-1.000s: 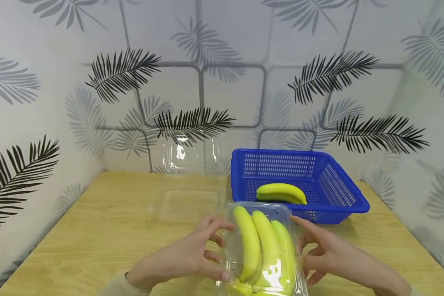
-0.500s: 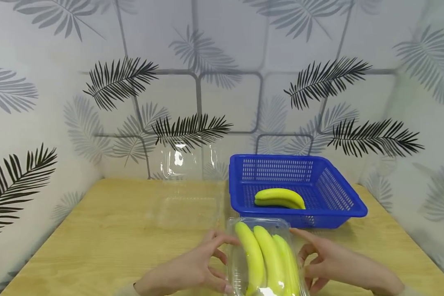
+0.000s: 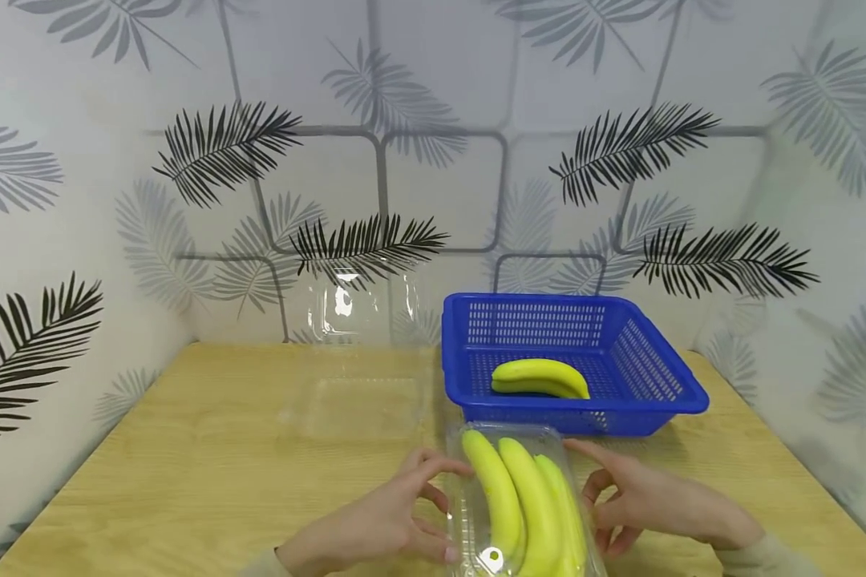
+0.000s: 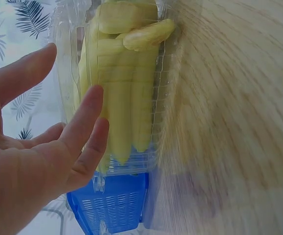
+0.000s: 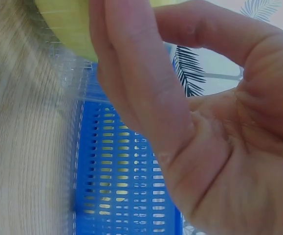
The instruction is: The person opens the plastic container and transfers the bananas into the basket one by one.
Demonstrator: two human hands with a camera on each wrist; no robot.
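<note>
A clear plastic clamshell box [image 3: 548, 435] with several yellow bananas [image 3: 530, 505] in it lies at the front of the table, its near end cut off by the frame. On its left side is my left hand [image 3: 386, 517], fingers spread and lightly bent, the fingertips at the box wall. My right hand [image 3: 649, 501] flanks the other side, index finger reaching to the far right corner and the other fingers bent beside the wall. In the left wrist view, the left fingers [image 4: 87, 122] overlap the box side; firm contact cannot be told. In the right wrist view, bent fingers hide part of the box.
Just behind the box stands a blue plastic basket [image 3: 577, 407] with bananas [image 3: 540, 377] inside. Left of it, an open clear clamshell box [image 3: 364, 405] stands on the wooden table [image 3: 209, 465], its lid raised. A leaf-patterned wall covering [image 3: 433, 192] closes off the back and sides.
The banana-filled box has moved toward me and away from the basket's front, with both hands moving along at its sides. The view has shifted slightly. The basket and the open box stayed put.
</note>
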